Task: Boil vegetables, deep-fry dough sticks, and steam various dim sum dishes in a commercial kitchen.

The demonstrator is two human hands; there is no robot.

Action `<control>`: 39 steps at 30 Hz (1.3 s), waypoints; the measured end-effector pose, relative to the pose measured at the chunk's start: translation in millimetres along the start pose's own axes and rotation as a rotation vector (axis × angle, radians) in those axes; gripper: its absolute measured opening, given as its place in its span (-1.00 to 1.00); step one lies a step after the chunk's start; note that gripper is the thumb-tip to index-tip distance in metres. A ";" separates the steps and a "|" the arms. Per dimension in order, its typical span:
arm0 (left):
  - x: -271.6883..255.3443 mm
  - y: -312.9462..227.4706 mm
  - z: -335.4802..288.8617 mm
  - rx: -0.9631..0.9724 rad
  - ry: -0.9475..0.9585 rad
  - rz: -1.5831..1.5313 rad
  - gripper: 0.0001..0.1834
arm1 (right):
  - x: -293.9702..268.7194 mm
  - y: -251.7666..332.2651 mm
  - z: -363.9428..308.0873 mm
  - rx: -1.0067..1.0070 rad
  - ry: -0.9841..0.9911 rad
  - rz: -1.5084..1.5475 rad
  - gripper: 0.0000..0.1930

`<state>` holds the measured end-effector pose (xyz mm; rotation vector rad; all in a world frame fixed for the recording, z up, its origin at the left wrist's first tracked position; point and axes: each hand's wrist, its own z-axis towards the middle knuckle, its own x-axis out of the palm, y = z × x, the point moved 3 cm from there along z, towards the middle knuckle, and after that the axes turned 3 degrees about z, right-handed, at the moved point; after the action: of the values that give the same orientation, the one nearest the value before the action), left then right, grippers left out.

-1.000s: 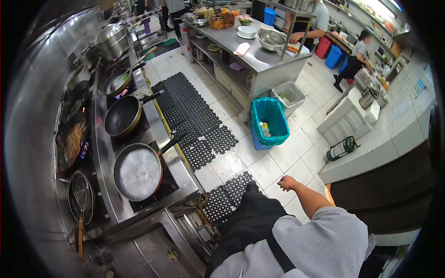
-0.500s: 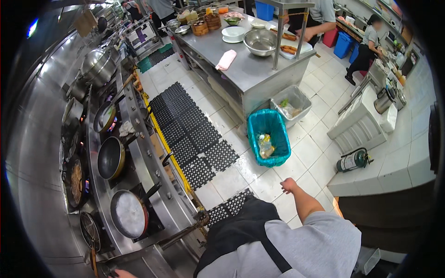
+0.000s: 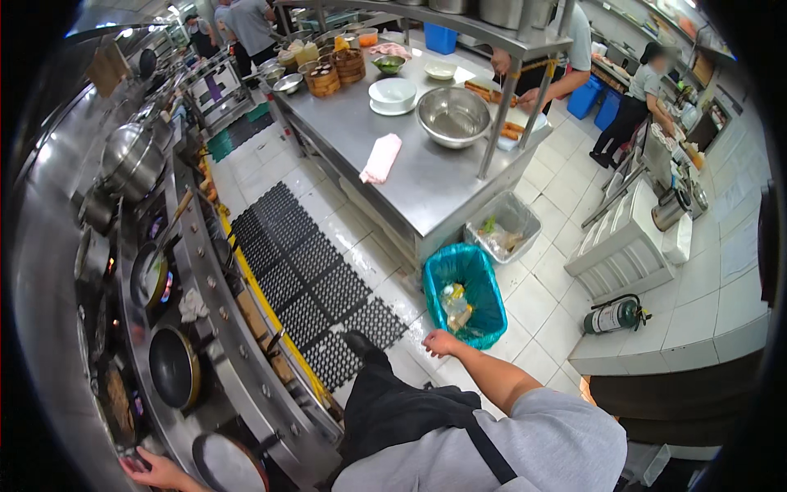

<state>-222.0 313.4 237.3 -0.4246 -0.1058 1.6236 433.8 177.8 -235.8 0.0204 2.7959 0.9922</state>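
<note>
My left hand (image 3: pixel 152 471) reaches over the stove at the lower left, its fingers closed around a small dark thing too blurred to name. Next to that forearm is a pan with pale, cloudy liquid (image 3: pixel 223 463). An empty black wok (image 3: pixel 174 367) sits on the burner beyond it, and a pan of brown food (image 3: pixel 119 398) lies close to the back wall. My right hand (image 3: pixel 441 343) hangs over the floor with its fingers curled in and nothing seen in them. Nearest to it is a bin with a teal liner (image 3: pixel 466 291), which holds some rubbish.
A steel worktable (image 3: pixel 328 135) bears a metal bowl (image 3: pixel 453 116), a pink cloth (image 3: pixel 381 158) and bamboo steamers (image 3: pixel 322 79). A grey bin (image 3: pixel 504 230) stands at its corner. Black mats (image 3: pixel 299 275) line the stove. A fire extinguisher (image 3: pixel 615 316) is at right. Co-workers stand beyond.
I have stepped forward along the stove, a foot now showing on the mat. My left hand has come further into view over the burners. My right hand has swung left, near the teal-lined bin.
</note>
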 end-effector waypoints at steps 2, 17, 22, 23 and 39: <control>70.0 -30.7 8.7 0.000 -0.010 -0.095 -0.46 | -5.3 14.9 22.8 0.041 -0.023 -0.057 -0.68; 497.7 -387.7 93.0 0.501 0.320 -0.639 -0.50 | -55.5 311.0 213.2 0.063 -0.114 -0.143 -0.16; 586.6 -440.4 92.7 0.677 0.387 -0.535 -0.51 | -51.6 502.2 288.3 -0.047 -0.196 -0.526 -0.20; 603.4 -437.3 101.9 0.673 0.385 -0.512 -0.51 | -47.0 543.2 308.1 -0.205 -0.044 -0.480 -0.25; 871.9 -321.6 176.2 0.159 0.370 -0.266 -0.53 | -73.9 1096.9 508.5 -0.728 0.391 -0.214 -0.61</control>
<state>-12.4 1232.0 321.1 -0.5559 0.2357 1.2603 542.5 1343.4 75.6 -0.6054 2.4675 2.0510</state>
